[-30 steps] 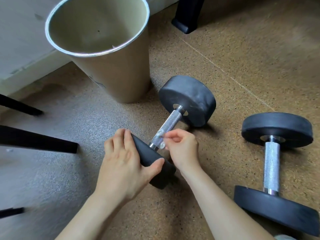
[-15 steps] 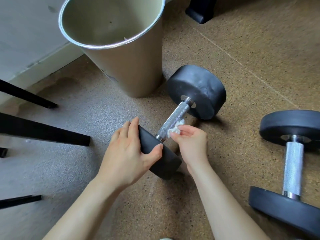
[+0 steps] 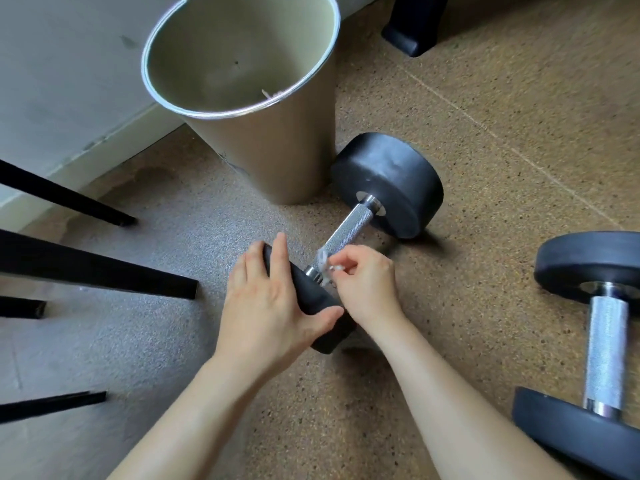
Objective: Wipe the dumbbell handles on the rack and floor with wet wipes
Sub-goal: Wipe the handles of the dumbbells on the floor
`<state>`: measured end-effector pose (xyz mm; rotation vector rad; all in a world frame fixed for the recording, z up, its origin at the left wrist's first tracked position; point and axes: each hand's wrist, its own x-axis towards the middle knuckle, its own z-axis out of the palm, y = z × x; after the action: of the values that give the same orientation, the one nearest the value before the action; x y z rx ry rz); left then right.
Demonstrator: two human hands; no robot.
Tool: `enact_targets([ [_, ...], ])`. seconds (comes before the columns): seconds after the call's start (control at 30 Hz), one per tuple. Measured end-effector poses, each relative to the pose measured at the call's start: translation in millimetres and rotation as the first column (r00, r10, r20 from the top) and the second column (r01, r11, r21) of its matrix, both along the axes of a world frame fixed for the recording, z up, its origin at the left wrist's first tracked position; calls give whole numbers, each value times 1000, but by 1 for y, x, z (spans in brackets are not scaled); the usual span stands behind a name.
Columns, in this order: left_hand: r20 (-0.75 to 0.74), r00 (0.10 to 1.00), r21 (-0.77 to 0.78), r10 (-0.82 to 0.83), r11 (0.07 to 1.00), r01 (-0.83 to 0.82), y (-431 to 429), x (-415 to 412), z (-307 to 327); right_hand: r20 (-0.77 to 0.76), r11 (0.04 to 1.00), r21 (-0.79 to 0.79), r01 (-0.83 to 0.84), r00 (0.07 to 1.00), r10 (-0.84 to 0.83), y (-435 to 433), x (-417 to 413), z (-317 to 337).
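A black dumbbell [image 3: 388, 181] with a knurled steel handle [image 3: 349, 226] lies on the floor in the middle of the view. My left hand [image 3: 266, 299] grips its near weight head, fingers over the top and thumb on the inner face. My right hand [image 3: 363, 282] pinches a small white wet wipe [image 3: 323, 266] against the near end of the handle, by the collar. A second black dumbbell [image 3: 606, 351] lies to the right, untouched, its steel handle pointing toward me.
A tall beige bin [image 3: 263, 140] with a metal rim stands just behind the dumbbell, touching or nearly touching its far head. Black metal legs [image 3: 104, 275] reach in from the left. A black foot [image 3: 412, 32] stands at the top. The wall runs along the upper left.
My right hand slid the wipe along the handle, up toward the middle and back down to the near collar. The view shifted slightly; my left hand kept its grip on the near head.
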<state>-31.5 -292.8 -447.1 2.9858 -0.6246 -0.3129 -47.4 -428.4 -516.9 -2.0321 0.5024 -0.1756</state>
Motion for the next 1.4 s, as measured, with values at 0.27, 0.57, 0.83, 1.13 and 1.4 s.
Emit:
enact_targets([
  [0.27, -73, 991, 36, 108, 994, -105, 6, 16, 2, 217, 981, -149, 122, 972, -88, -18, 36, -17],
  [0.57, 49, 997, 123, 55, 991, -61, 11, 15, -10, 296, 864, -499, 67, 950, 97, -29, 69, -15],
  [0.83, -85, 993, -16, 76, 997, -78, 25, 44, 2, 124, 678, -663, -317, 847, 517, -31, 79, -8],
  [1.13, -96, 994, -78, 59, 995, -67, 33, 52, 1, -88, 522, -612, -594, 707, 702, -3, 82, 4],
  [1.4, -102, 994, -113, 48, 992, -59, 37, 58, 2, -259, 491, -741, -458, 870, 420, -16, 109, 19],
])
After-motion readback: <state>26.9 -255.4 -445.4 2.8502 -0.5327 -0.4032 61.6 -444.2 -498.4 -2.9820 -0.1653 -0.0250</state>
